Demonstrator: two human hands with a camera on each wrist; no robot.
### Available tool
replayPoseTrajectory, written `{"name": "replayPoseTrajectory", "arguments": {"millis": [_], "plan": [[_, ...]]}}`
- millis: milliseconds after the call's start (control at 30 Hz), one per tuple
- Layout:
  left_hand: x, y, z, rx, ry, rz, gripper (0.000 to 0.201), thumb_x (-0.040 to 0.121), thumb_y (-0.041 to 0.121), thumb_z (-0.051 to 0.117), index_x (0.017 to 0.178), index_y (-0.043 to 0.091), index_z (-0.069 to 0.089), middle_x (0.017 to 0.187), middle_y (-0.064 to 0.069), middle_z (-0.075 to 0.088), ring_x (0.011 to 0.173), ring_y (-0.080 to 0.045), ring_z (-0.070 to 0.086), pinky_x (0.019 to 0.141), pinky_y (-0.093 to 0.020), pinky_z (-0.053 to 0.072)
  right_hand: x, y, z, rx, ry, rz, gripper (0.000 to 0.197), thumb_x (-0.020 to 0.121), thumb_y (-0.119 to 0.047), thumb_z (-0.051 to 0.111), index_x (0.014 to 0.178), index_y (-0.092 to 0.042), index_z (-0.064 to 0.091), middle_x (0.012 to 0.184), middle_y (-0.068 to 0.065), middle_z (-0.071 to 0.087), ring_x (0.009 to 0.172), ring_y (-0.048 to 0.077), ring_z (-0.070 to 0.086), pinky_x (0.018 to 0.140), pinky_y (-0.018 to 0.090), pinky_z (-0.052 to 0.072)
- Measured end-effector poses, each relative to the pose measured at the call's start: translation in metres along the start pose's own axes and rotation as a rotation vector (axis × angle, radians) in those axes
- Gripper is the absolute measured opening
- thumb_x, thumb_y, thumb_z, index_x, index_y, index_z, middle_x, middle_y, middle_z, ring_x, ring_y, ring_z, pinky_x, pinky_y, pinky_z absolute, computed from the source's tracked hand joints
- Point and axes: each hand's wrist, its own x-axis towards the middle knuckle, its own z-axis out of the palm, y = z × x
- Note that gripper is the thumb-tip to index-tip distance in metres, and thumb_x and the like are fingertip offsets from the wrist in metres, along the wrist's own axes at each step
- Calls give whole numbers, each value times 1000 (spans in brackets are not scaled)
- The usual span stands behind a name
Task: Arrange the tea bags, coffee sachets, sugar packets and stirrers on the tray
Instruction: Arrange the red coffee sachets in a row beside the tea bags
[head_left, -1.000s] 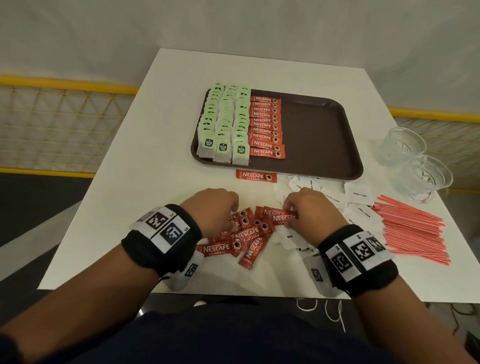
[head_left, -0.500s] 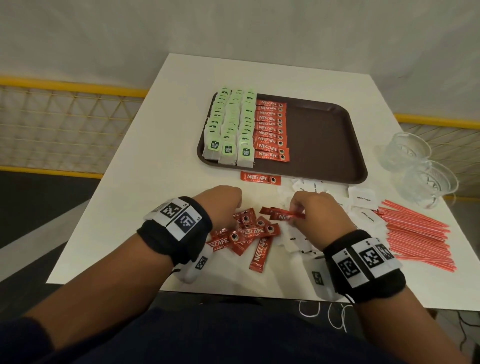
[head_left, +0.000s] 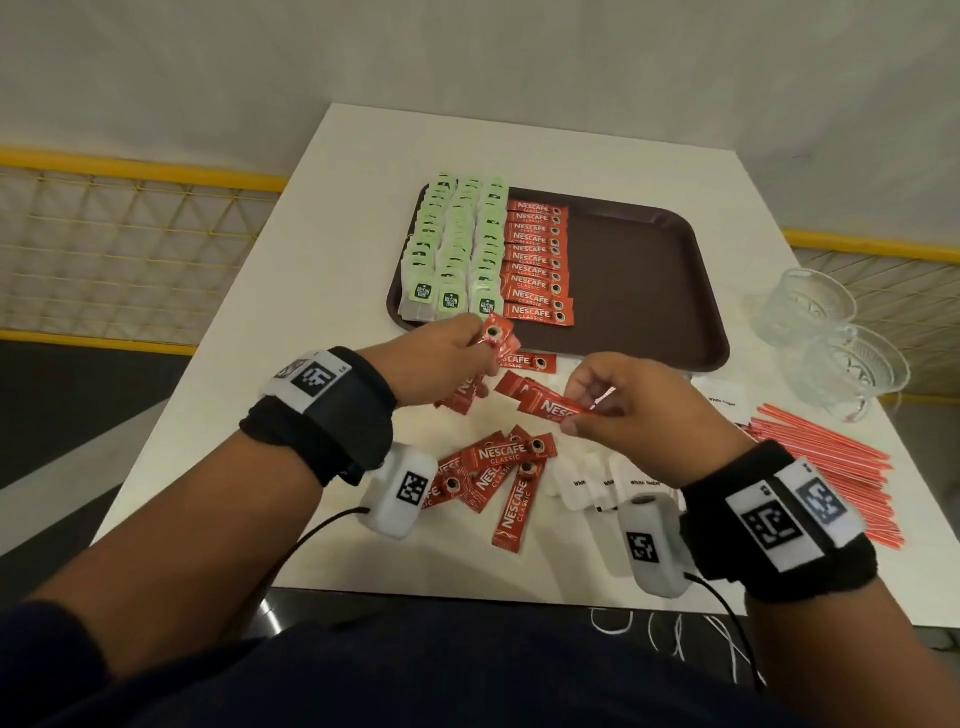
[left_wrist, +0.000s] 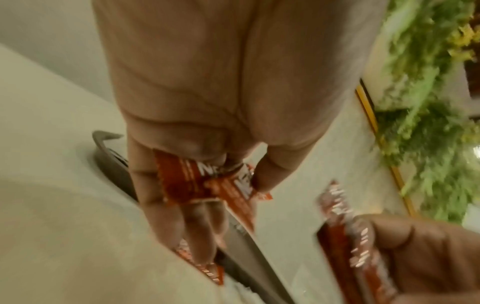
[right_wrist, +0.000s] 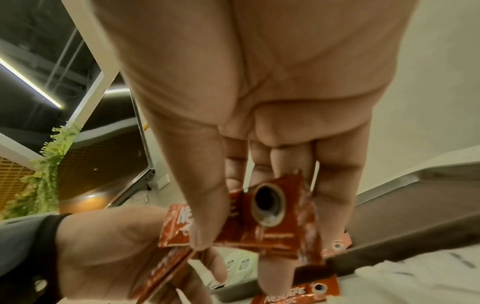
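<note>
Left hand (head_left: 441, 358) fingers pinching several Nescafé sachets (head_left: 496, 338), right hand (head_left: 644, 410) pinching another Nescafé sachet (head_left: 550, 408); loose fan in left could slip w/ move to tray (head_left: 649, 280).

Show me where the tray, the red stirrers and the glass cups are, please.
tray (head_left: 639, 291): head view, bare brown floor.
red stirrers (head_left: 831, 467): head view, middle of the bundle.
glass cups (head_left: 852, 366): head view, nearer cup's rim.

The red coffee sachets (head_left: 536, 312) read "NESCAFE CLASSIC"; the white sugar packets (head_left: 644, 480) bear partly legible print starting "White".
</note>
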Motion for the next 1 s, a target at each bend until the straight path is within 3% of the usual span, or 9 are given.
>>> {"name": "replayPoseTrajectory", "arguments": {"millis": [133, 233, 367, 500, 633, 733, 833, 900, 1000], "plan": [[-6, 20, 0, -320, -112, -9, 17, 99, 18, 46, 111, 15, 57, 105, 3, 69, 92, -24, 71, 64, -31, 59, 15, -10, 0, -34, -106, -66, 16, 77, -26, 80, 85, -31, 67, 84, -11, 68, 73, 7, 66, 75, 35, 56], [-4, 23, 1, -230, -149, -7, 11, 101, 23, 45, 106, 20, 54, 99, -2, 66, 74, -9, 71, 54, -20, 52, 26, -13, 0, -61, -107, -99, 18, 74, -26, 82, 88, -31, 71, 87, -12, 69, 79, 2, 62, 74, 24, 51], [1, 15, 2, -321, -245, -70, 28, 100, 32, 49, 119, 12, 56, 104, -10, 72, 84, -20, 73, 70, -31, 58, 38, -13, 2, -62, -82, -109, 24, 71, -25, 84, 91, -26, 72, 90, -13, 68, 81, 0, 59, 72, 18, 45], [6, 7, 4, -391, -340, 1, 29, 99, 18, 54, 125, 5, 56, 103, -8, 73, 91, -19, 73, 62, -22, 54, 50, -11, 6, -42, -24, -100, 32, 64, -26, 87, 86, -29, 64, 86, -16, 65, 77, -1, 57, 68, 20, 44], [11, 1, -1, -421, -246, 54, 28, 96, 15, 60, 124, 10, 58, 99, -3, 71, 84, -11, 69, 60, -19, 53, 57, -4, 6, 109, 77, -15, 46, 65, -29, 87, 101, -28, 58, 89, -6, 67, 77, 13, 63, 71, 32, 53], [14, -7, -3, -401, -167, 97, 22, 94, 24, 64, 115, 19, 61, 89, 6, 72, 78, -6, 69, 64, -21, 55, 59, 2, 8, 372, 136, 67, 29, 77, -16, 80, 100, -14, 62, 79, 6, 70, 68, 18, 69, 66, 32, 57], [17, -13, -4, -434, -94, 117, 19, 93, 21, 64, 112, 18, 60, 82, 8, 73, 71, -3, 67, 61, -18, 52, 59, 7, 10, 555, 128, 123, 10, 84, -5, 72, 91, 0, 67, 77, 17, 71, 63, 17, 69, 61, 27, 57], [20, -16, -6, -411, -44, 136, 26, 91, 26, 67, 115, 18, 61, 87, 2, 74, 73, -8, 68, 63, -22, 53, 60, 9, 8, 665, 104, 152, 10, 84, -1, 70, 93, 3, 68, 80, 20, 72, 66, 19, 70, 63, 26, 59], [22, -18, -12, -366, 29, 127, 15, 91, 27, 67, 104, 25, 61, 73, 8, 73, 60, -2, 63, 52, -15, 48, 62, 11, 0, 731, -5, 167, 17, 82, 1, 71, 98, 6, 68, 83, 22, 72, 67, 19, 71, 64, 25, 60]]}}
